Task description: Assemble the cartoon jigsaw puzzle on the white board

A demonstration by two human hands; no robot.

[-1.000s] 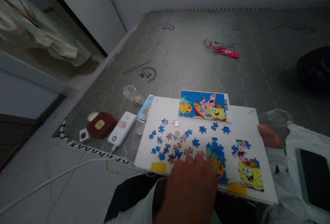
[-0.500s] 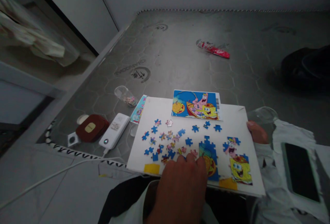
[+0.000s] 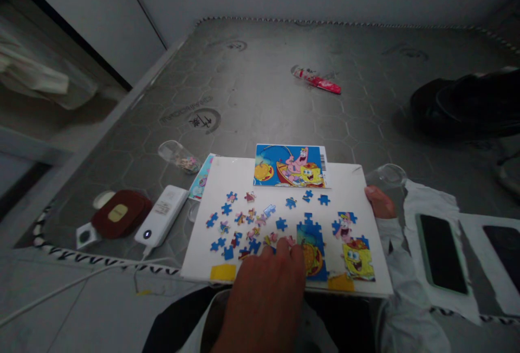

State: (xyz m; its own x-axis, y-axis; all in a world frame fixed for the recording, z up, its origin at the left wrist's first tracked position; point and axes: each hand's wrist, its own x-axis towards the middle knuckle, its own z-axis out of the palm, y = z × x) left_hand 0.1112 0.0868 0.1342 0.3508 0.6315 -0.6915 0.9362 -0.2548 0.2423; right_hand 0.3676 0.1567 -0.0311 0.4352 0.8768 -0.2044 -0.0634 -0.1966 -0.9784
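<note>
White and flat, the board [image 3: 227, 174] sits at the near edge of the grey mattress [image 3: 260, 109]. My left hand [image 3: 266, 285] reaches over the board's near edge, fingers bent and close together among the loose puzzle pieces [image 3: 228, 253]; whether they pinch one I can't tell, since the back of my hand covers them. Those pieces, many of them blue or pink, are scattered over the board's left and middle. Just beside my fingers, right of the board's middle, lies a joined burger section [image 3: 312, 258], and near the board's right edge a joined yellow-figure section [image 3: 357, 258]. My right hand [image 3: 382, 203] touches the board's right edge, but I can't tell how tightly its fingers close, as most are hidden. A picture card [image 3: 289, 166] overlaps the board's far edge. Left of the board are a white power bank [image 3: 162, 215] and a brown case [image 3: 121, 215]; right of it, a phone [image 3: 442, 253]. Well beyond the board lies a red wrapper [image 3: 320, 83].
</note>
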